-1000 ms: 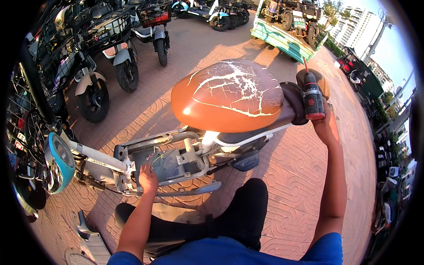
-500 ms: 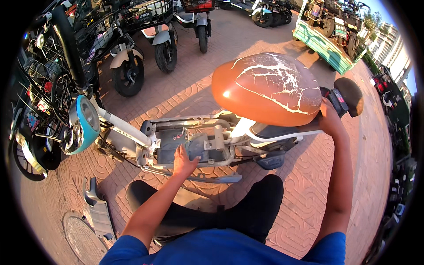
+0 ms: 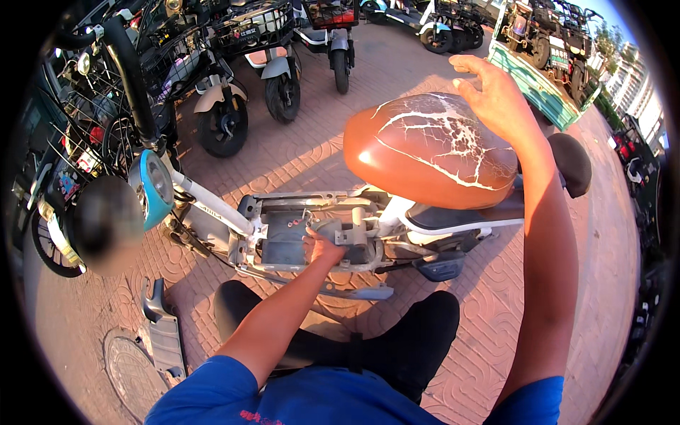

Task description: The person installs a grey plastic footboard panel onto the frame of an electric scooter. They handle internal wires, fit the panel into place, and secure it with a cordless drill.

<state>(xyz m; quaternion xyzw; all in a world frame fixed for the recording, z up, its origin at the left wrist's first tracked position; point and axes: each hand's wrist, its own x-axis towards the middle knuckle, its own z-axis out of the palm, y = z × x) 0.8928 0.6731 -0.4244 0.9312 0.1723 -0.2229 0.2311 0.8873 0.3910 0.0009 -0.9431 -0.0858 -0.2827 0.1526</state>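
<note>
An electric scooter with its footboard area uncovered stands in front of me. My left hand (image 3: 324,249) is down in the frame's open bay, over a dark grey box-like part (image 3: 283,244). Its fingers are curled beside a grey curved piece (image 3: 330,228); what they hold, if anything, is hidden. My right hand (image 3: 489,95) is raised above the brown saddle (image 3: 425,152), its fingers apart and nothing in them. White cracks run across the saddle's top. A white steering column (image 3: 216,211) and a blue-rimmed headlamp (image 3: 154,188) are at the scooter's left end.
A loose dark plastic panel (image 3: 165,333) lies on the paving by a round manhole cover (image 3: 134,368). Parked scooters (image 3: 219,117) line the far left. A green-sided cargo vehicle (image 3: 535,81) stands at the far right. A dark rounded backrest (image 3: 570,165) rises behind the saddle.
My right hand has left the rear of the saddle and risen above it. My left hand has shifted right and its fingers have curled in. The view has shifted slightly.
</note>
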